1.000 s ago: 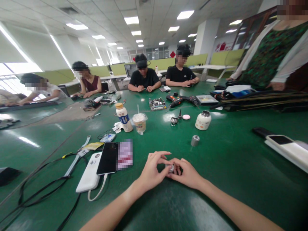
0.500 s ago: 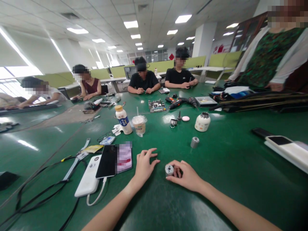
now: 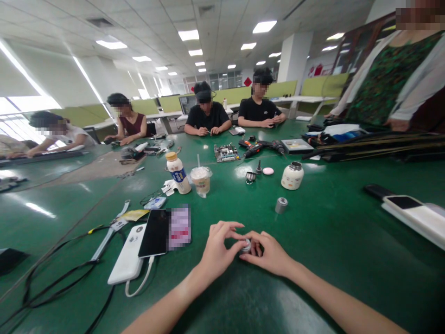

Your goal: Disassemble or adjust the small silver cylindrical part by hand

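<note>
Head camera looks down on the left hand (image 3: 218,250) and right hand (image 3: 271,253), fingertips pinched together from both sides on a small metal cylinder (image 3: 245,245) low over the green tabletop (image 3: 330,241), its round silver end face turned up toward the camera; its long axis cannot be told. Just beyond stands a second grey cylinder (image 3: 281,205) upright. Farther off are a white jar (image 3: 292,176) with open mouth, contents hidden, a lidded cup (image 3: 201,179) holding a pale drink, and a capped bottle (image 3: 178,173).
</note>
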Tool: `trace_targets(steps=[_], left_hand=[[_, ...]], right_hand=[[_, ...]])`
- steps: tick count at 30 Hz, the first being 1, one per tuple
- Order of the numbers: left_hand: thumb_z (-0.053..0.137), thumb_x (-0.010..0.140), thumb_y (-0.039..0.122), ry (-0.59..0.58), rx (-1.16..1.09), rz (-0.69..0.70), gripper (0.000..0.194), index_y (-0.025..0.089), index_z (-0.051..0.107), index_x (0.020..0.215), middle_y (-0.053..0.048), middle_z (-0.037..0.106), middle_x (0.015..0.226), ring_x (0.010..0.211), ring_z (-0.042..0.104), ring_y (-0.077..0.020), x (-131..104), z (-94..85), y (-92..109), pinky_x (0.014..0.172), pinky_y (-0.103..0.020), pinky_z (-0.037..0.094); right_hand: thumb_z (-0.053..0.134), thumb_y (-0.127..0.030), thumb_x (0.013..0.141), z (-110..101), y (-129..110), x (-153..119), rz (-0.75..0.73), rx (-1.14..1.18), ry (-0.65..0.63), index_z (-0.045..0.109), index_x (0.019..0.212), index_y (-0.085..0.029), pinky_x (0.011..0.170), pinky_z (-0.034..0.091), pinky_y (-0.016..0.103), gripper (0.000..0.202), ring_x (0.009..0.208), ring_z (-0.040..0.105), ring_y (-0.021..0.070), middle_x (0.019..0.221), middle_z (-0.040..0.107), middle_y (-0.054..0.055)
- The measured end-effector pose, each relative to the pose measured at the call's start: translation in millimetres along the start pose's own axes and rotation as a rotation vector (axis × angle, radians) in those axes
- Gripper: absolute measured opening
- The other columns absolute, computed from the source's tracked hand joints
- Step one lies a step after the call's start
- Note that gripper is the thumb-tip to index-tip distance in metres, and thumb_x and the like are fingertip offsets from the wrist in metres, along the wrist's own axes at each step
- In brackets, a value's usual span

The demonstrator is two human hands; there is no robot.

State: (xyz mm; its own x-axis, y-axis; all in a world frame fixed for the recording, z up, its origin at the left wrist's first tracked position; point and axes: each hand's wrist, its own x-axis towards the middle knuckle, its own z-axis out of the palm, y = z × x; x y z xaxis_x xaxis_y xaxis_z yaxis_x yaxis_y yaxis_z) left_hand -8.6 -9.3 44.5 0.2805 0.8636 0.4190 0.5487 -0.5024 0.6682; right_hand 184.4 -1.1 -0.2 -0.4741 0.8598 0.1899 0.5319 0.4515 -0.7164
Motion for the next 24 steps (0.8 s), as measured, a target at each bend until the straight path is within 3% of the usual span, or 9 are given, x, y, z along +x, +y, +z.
trace_targets(steps=[3,6,10,17,24], left_hand=[[0.076,0.08,0.022,-0.024,-0.004,0.016,0.034,0.028,0.062,0.11,0.0,0.078,0.091,0.099,0.063,-0.0257,-1,1.3,0,0.089,-0.041,0.041],[0.066,0.081,0.012,-0.062,-0.015,0.068,0.036,0.028,0.061,0.113,-0.001,0.074,0.108,0.105,0.06,-0.0249,-3,-0.5,3,0.093,-0.041,0.04],[0.058,0.071,0.003,-0.106,-0.048,0.136,0.059,0.027,0.053,0.126,-0.004,0.065,0.123,0.114,0.053,-0.0265,-5,-4.4,10,0.098,-0.042,0.039],[0.071,0.08,0.018,-0.048,0.042,0.058,0.045,0.028,0.053,0.12,0.0,0.075,0.096,0.1,0.056,-0.0263,-3,1.9,4,0.088,-0.041,0.038],[0.07,0.085,0.019,0.063,0.082,0.062,0.036,0.027,0.054,0.115,0.002,0.078,0.095,0.101,0.061,-0.0237,2,-1.5,-7,0.09,-0.039,0.036]], right_hand=[[0.07,-0.049,0.081,0,0,0,-0.011,-0.002,0.003,0.062,0.106,-0.026,0.07,0.037,0.028,0.034,0.058,0.059,0.0141,0.065,0.065,-0.007],[0.071,-0.046,0.081,0,0,-1,-0.01,-0.014,0.012,0.063,0.099,-0.025,0.068,0.037,0.028,0.029,0.059,0.059,0.0149,0.064,0.065,-0.007],[0.07,-0.04,0.081,0,0,-1,-0.001,-0.014,0.014,0.062,0.1,-0.025,0.069,0.037,0.028,0.026,0.058,0.059,0.0147,0.065,0.065,-0.007],[0.07,-0.042,0.082,0,0,-1,-0.007,0.003,0.007,0.062,0.102,-0.026,0.069,0.037,0.027,0.027,0.059,0.059,0.0137,0.066,0.064,-0.007],[0.072,-0.047,0.08,-1,-2,0,0.006,0.025,-0.004,0.062,0.103,-0.025,0.07,0.036,0.028,0.033,0.057,0.058,0.0131,0.065,0.063,-0.008]])
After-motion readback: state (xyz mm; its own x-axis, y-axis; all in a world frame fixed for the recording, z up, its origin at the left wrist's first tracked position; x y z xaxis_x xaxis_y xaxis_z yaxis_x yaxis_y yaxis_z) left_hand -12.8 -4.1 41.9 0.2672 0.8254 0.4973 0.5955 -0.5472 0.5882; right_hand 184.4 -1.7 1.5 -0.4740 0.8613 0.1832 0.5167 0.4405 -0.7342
